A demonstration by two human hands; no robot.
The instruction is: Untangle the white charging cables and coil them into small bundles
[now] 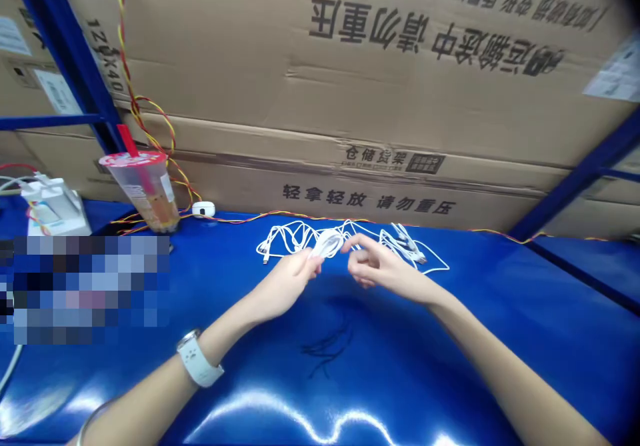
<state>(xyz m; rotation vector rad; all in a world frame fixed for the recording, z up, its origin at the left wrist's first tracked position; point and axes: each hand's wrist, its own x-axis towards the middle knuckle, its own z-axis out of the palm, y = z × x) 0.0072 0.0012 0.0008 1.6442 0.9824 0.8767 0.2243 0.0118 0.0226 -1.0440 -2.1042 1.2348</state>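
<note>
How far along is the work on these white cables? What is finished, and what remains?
Looks done: one part of the cable is gathered into a small white coil. In hand: the left hand pinches that coil, and the right hand is close beside it. Left: loose white cable loops and a plug lie spread on the blue table top.

Got big brown cardboard cartons (300, 79) with black Chinese print, a clear plastic cup (143, 189) with a red straw, and a twisted red-and-yellow wire (145, 126) on a shiny blue padded bench (380, 366).
</note>
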